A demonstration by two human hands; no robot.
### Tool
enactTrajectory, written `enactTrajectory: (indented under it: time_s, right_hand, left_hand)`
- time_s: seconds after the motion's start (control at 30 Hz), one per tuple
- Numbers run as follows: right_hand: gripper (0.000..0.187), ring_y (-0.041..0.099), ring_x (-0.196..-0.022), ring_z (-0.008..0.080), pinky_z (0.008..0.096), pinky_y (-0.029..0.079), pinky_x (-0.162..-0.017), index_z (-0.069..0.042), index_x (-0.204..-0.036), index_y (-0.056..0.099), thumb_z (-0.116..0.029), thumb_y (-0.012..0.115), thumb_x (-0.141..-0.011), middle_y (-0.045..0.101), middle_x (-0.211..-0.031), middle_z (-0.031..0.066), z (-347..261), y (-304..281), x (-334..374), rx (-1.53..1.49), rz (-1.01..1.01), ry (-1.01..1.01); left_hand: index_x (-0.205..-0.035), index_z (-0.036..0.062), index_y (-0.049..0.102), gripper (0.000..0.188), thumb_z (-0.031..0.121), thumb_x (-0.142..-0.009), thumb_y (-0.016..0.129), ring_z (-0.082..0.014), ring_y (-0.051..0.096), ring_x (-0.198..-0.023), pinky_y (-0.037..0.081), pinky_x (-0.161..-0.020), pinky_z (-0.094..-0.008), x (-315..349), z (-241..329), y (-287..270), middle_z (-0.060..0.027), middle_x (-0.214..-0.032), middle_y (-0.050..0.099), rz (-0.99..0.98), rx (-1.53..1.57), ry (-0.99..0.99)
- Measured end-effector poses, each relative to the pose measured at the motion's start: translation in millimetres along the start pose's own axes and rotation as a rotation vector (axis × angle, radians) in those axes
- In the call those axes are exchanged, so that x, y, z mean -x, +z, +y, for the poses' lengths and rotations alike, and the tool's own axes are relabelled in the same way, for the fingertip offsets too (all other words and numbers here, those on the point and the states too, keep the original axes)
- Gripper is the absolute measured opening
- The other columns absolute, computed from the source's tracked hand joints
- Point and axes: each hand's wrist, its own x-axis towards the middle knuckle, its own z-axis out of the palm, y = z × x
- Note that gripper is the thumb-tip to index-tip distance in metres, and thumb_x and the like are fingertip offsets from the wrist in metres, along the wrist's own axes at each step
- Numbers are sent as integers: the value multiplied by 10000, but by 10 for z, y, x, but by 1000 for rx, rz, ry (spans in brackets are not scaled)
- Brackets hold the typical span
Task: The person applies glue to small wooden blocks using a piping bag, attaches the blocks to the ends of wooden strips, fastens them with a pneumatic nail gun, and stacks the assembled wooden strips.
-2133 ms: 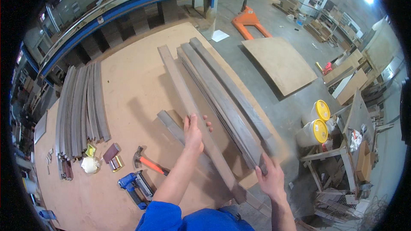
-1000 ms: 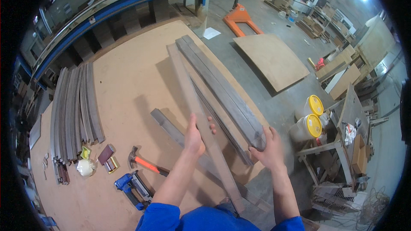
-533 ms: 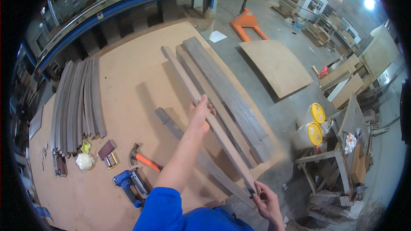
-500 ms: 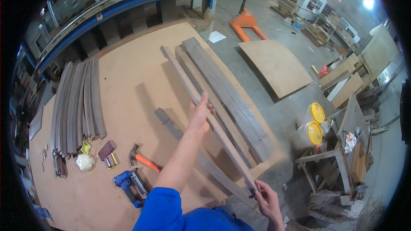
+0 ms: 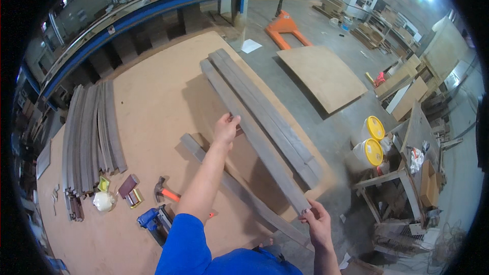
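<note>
Between my hands is a long grey wooden strip point(image 5: 262, 150), its broad face turned up, running from the far middle of the table to its near right edge. My left hand point(image 5: 226, 130) is closed on the strip's left edge about midway, fingers partly hidden beneath. At the near end my right hand point(image 5: 318, 220) pinches it with thumb and fingers. Just right of it, nearly touching, lie long grey boards point(image 5: 272, 122) side by side. Another grey strip point(image 5: 244, 193) lies on the left, passing below my left forearm.
On the wooden tabletop point(image 5: 153, 117) lie a bundle of grey strips point(image 5: 90, 132), an orange-handled hammer point(image 5: 164, 191), a blue nail gun point(image 5: 152, 221) and a white roll point(image 5: 103, 201). Beyond stand an orange pallet jack point(image 5: 283, 26), yellow-lidded buckets point(image 5: 373, 152) and a wooden stand point(image 5: 402, 178).
The held strip has been turned from its narrow edge to its broad face and now sits closer against the boards on the right. Both hands still hold it.
</note>
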Motion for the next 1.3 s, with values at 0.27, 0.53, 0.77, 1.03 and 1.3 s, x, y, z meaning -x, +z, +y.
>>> enactTrajectory:
  time_s: [0.27,0.53,0.77,1.03,1.3]
  right_hand:
    - [367,702,-842,170,311,549,-734,17,-1296,574,-120,694,-978,723,-983,108,-25,80,-199,105,128,-15]
    - [376,697,-918,193,334,565,-794,-29,-1218,642,-135,786,-888,724,-1051,107,-28,83,-201,632,188,-286]
    - [383,695,-906,232,371,572,-814,-49,-1198,656,-134,805,-855,702,-1046,118,115,63,-443,681,241,-421]
    - [469,659,-1057,309,427,505,-945,-93,-1234,660,-208,830,-813,700,-1117,101,622,-493,239,948,112,-380]
    - [682,622,-1145,328,463,454,-948,-182,-1332,609,-200,848,-693,685,-1212,93,1032,-912,758,1177,-65,-55]
  left_hand:
    - [-1504,-40,433,548,117,-1015,624,-185,698,-888,618,-713,-345,47,78,85,-77,-1088,656,-18,-79,25]
    - [-1598,-53,250,760,108,-986,671,-149,649,-788,602,-641,-309,280,-194,201,-72,-957,606,-90,-277,39]
    - [-1608,-50,220,777,85,-982,660,-166,660,-819,610,-657,-302,237,-244,290,-118,-1104,582,-118,-299,19]
    - [-1502,32,473,532,144,-1014,652,-88,575,-850,512,-700,-246,799,-394,-7,-21,-1013,580,18,-319,158]
    - [-1405,10,536,405,121,-1024,619,-117,592,-990,509,-860,-279,1843,-1257,-595,-49,-1144,617,261,-471,252]
